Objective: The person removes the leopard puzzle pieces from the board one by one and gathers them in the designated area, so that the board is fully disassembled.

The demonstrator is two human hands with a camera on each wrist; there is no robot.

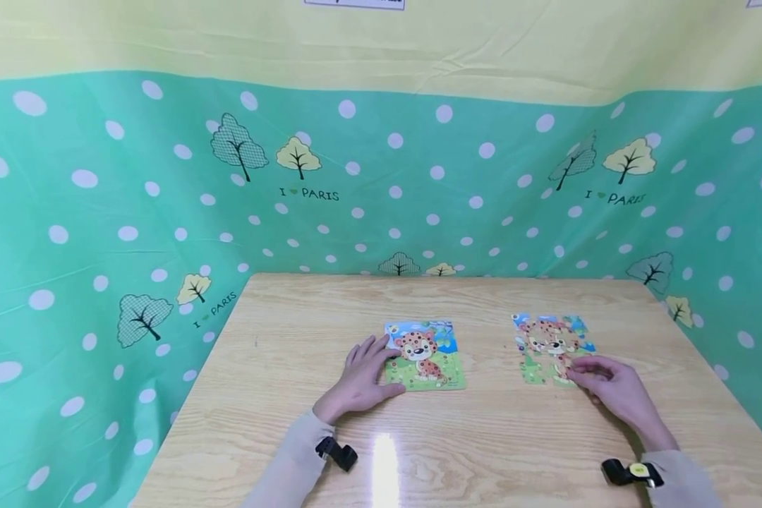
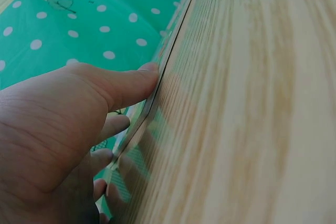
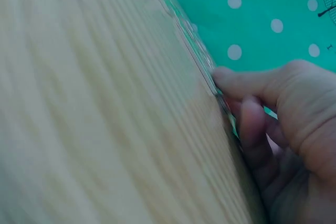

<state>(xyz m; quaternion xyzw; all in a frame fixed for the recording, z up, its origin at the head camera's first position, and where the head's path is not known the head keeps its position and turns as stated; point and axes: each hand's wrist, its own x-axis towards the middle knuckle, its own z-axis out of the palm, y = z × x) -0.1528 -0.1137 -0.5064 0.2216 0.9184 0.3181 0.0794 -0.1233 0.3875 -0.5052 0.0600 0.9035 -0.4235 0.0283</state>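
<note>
On the wooden table, a square picture board (image 1: 424,356) shows a spotted leopard cub on grass. My left hand (image 1: 363,377) rests at its left side, fingers spread along the edge and thumb at the lower left corner. To the right lies a partly fitted leopard jigsaw puzzle (image 1: 542,339) with uneven edges and wood showing through gaps. At its lower right, my right hand (image 1: 609,384) pinches a puzzle piece between thumb and curled fingers; the fingers mostly hide it. In the right wrist view, the thumb (image 3: 236,82) meets the puzzle's thin edge.
The wooden table (image 1: 482,437) extends around both pictures. A green dotted curtain (image 1: 368,176) hangs behind it and along both sides. Black wrist cameras are strapped on both sleeves, and a bright reflection lies near the front.
</note>
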